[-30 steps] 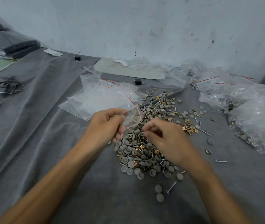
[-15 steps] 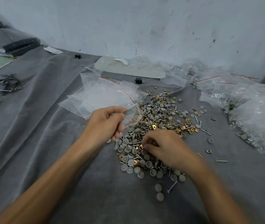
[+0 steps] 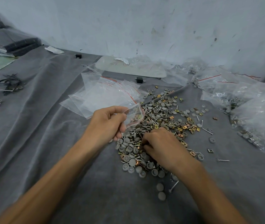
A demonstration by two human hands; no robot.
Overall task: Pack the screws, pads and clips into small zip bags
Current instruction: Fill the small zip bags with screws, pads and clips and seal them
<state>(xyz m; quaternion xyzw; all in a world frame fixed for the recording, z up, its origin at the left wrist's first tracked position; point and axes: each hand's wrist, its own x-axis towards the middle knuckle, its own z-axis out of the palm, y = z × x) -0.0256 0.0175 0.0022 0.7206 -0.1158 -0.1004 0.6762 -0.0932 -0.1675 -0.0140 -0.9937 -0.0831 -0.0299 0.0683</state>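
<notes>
The right hand (image 3: 164,147) has dropped from the bag's mouth into the pile (image 3: 160,113) of screws, pads and clips on the table (image 3: 48,126), fingers curled, their catch hidden; likely another pick; the left hand (image 3: 107,125) pinches the zip bag (image 3: 135,116), a few pieces inside; beyond, empty bags (image 3: 102,97); far right, filled bags (image 3: 257,113).

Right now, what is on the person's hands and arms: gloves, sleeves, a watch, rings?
Nothing is worn. The left hand and the right hand are bare, with no gloves, rings, watch or wristband showing. The forearms are bare too, with no sleeve in view down to the picture's bottom edge.
</notes>
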